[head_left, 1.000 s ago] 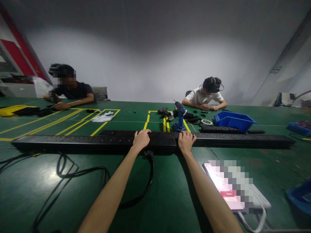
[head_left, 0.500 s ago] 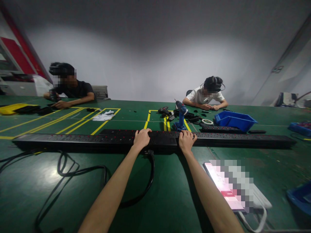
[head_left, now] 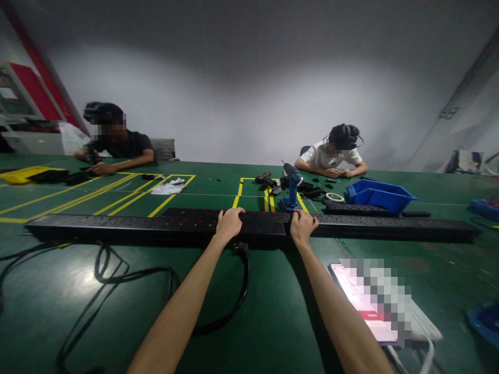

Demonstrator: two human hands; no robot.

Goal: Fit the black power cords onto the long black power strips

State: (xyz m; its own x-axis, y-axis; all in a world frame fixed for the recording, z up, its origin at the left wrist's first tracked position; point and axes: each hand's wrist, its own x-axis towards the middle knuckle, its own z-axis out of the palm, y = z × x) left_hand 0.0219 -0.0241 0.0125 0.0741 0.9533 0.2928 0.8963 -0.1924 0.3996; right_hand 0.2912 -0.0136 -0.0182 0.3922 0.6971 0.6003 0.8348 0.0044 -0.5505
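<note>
Centrally, my left hand (head_left: 229, 223) and right hand (head_left: 303, 227) rest, fingers partly curled, over the long black power strip (head_left: 257, 224), which spans the tabletop (head_left: 273, 317); each grip is partly open, touching its upper face and far edge.

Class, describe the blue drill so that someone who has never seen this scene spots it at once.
On the green table, find the long black bar running across it. Just beyond the bar, near the right hand, is the blue drill. It stands upright on its base, bit tilted up to the left, unlike the darker tool lying behind it.
</note>
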